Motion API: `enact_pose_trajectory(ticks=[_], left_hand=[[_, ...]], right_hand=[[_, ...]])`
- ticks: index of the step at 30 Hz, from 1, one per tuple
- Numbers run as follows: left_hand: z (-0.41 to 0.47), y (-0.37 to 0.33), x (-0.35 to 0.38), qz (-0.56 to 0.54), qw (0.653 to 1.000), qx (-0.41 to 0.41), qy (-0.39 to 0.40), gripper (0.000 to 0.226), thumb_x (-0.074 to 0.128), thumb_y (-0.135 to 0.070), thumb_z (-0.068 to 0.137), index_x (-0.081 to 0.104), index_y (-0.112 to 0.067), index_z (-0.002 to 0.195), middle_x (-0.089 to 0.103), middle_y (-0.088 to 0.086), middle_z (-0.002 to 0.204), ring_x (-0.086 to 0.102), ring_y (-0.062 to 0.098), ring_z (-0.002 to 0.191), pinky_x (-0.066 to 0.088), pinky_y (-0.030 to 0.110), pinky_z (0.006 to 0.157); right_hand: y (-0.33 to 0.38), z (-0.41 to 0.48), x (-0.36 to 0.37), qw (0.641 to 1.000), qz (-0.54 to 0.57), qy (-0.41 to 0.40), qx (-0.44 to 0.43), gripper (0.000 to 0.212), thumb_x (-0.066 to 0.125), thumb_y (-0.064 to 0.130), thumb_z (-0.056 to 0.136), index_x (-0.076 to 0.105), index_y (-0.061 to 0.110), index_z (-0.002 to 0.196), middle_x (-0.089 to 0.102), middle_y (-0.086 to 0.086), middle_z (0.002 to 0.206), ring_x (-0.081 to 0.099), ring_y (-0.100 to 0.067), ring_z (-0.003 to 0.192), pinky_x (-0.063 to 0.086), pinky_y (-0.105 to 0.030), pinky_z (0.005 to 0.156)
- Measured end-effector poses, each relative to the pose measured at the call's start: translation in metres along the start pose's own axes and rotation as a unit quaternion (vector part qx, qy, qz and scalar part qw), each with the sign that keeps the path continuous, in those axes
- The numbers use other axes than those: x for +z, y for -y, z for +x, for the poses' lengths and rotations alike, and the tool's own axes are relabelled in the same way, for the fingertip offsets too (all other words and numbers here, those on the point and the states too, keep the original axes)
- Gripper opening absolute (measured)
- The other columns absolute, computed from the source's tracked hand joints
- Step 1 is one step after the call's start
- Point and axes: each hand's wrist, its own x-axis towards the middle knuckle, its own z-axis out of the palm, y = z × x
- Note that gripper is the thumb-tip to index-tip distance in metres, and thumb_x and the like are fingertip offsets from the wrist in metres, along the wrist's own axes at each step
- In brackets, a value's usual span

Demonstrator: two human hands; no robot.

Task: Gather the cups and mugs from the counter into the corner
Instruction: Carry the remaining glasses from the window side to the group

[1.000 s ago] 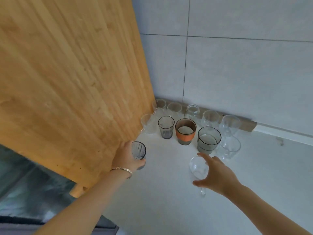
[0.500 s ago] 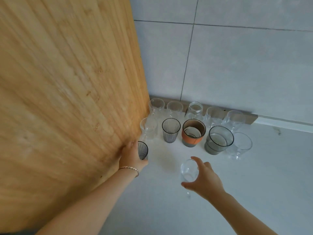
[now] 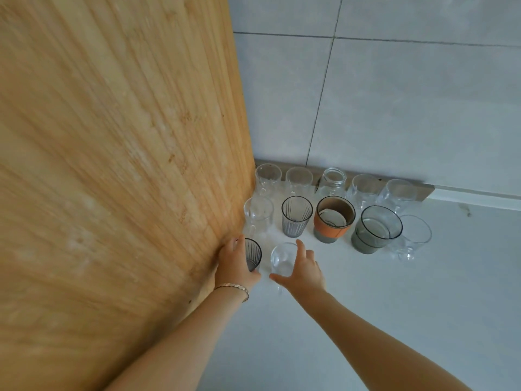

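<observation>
My left hand point(image 3: 234, 263) grips a dark ribbed glass point(image 3: 253, 253) standing close against the wooden panel. My right hand point(image 3: 303, 270) holds a clear stemmed glass point(image 3: 282, 259) just right of it, both at the front of the cluster. Behind them stand a clear mug point(image 3: 258, 214), a second ribbed glass point(image 3: 296, 215), an orange-banded cup point(image 3: 334, 218) and a grey tumbler point(image 3: 376, 228). Several clear glasses and a jar point(image 3: 332, 182) line the wall behind.
A tall wooden panel point(image 3: 112, 165) fills the left side and forms the corner with the grey tiled wall point(image 3: 394, 108). A clear glass point(image 3: 413, 235) sits at the cluster's right end. The white counter point(image 3: 408, 306) stretches to the right and front.
My right hand has carried the stemmed glass left and toward the cluster, beside the ribbed glass. My left hand stays on the ribbed glass near the panel. The view has shifted closer.
</observation>
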Motion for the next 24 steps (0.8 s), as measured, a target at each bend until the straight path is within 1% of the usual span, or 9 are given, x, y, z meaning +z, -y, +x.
enact_pose_trajectory(ticks=[3,5,8,10,12,14,16,20,24], left_hand=[[0.001,0.003,0.004,0.014,1.0,0.003,-0.004,0.079,0.068,-0.023,0.075,0.028,-0.01,0.142,0.035,0.009,0.142,0.035,0.026,0.131,0.031,0.029,0.109],[-0.001,0.002,0.008,0.057,0.998,0.0,-0.021,0.079,0.068,-0.026,0.075,0.029,-0.007,0.141,0.035,0.012,0.141,0.036,0.028,0.13,0.032,0.033,0.109],[-0.011,-0.007,0.01,0.121,0.991,0.011,-0.049,0.081,0.068,-0.026,0.074,0.029,-0.007,0.142,0.03,0.015,0.146,0.025,0.035,0.137,0.029,0.044,0.111],[-0.019,-0.022,0.008,0.157,0.986,0.05,-0.021,0.078,0.064,-0.027,0.078,0.025,-0.01,0.144,0.025,0.013,0.149,0.021,0.033,0.14,0.025,0.044,0.114],[-0.025,-0.049,0.009,0.185,0.975,0.118,0.035,0.059,0.056,-0.025,0.084,0.036,-0.013,0.138,0.035,0.011,0.145,0.033,0.03,0.135,0.031,0.038,0.11],[-0.032,-0.085,0.014,0.201,0.959,0.177,0.089,0.033,0.049,-0.021,0.087,0.051,-0.012,0.119,0.052,0.009,0.128,0.052,0.029,0.117,0.043,0.036,0.094],[-0.043,-0.129,0.026,0.215,0.941,0.229,0.129,0.025,0.044,-0.021,0.09,0.055,-0.012,0.11,0.06,0.007,0.117,0.058,0.027,0.106,0.047,0.034,0.086],[-0.083,-0.227,0.074,0.233,0.898,0.327,0.178,0.027,0.042,-0.021,0.09,0.056,-0.017,0.113,0.06,0.002,0.12,0.057,0.024,0.11,0.046,0.03,0.087],[-0.144,-0.328,0.135,0.243,0.856,0.398,0.222,0.027,0.046,-0.024,0.088,0.057,-0.018,0.112,0.063,-0.001,0.118,0.058,0.021,0.11,0.046,0.029,0.09]], right_hand=[[-0.002,-0.005,0.0,0.999,0.032,0.018,0.008,0.113,0.077,0.043,0.071,0.002,0.009,0.149,0.029,-0.013,0.147,0.037,-0.028,0.135,0.037,-0.037,0.107],[-0.011,-0.01,-0.004,0.999,0.027,0.04,0.017,0.11,0.074,0.044,0.074,0.004,0.008,0.149,0.031,-0.012,0.148,0.036,-0.027,0.136,0.036,-0.036,0.108],[-0.036,-0.024,-0.021,0.993,-0.048,0.106,0.022,0.076,0.066,0.044,0.081,0.031,0.012,0.141,0.049,-0.007,0.136,0.05,-0.023,0.124,0.043,-0.033,0.1],[-0.06,-0.035,-0.036,0.986,-0.08,0.145,0.03,0.056,0.063,0.039,0.084,0.045,0.018,0.133,0.056,-0.004,0.131,0.055,-0.021,0.118,0.045,-0.032,0.097],[-0.088,-0.047,-0.053,0.982,-0.092,0.158,0.049,0.051,0.06,0.037,0.086,0.048,0.02,0.131,0.055,-0.003,0.132,0.053,-0.021,0.12,0.043,-0.033,0.099],[-0.12,-0.062,-0.076,0.981,-0.089,0.152,0.078,0.05,0.058,0.037,0.087,0.046,0.02,0.133,0.053,-0.003,0.133,0.052,-0.021,0.122,0.042,-0.033,0.1],[-0.157,-0.082,-0.101,0.982,-0.072,0.131,0.112,0.05,0.056,0.038,0.088,0.045,0.02,0.134,0.053,-0.002,0.133,0.051,-0.02,0.122,0.042,-0.035,0.102],[-0.246,-0.142,-0.153,0.979,-0.032,0.07,0.189,0.05,0.054,0.039,0.09,0.044,0.02,0.135,0.05,-0.002,0.136,0.045,-0.02,0.128,0.039,-0.036,0.106],[-0.342,-0.225,-0.2,0.965,-0.009,0.008,0.26,0.048,0.05,0.034,0.093,0.043,0.018,0.137,0.049,-0.004,0.138,0.044,-0.022,0.129,0.037,-0.034,0.104]])
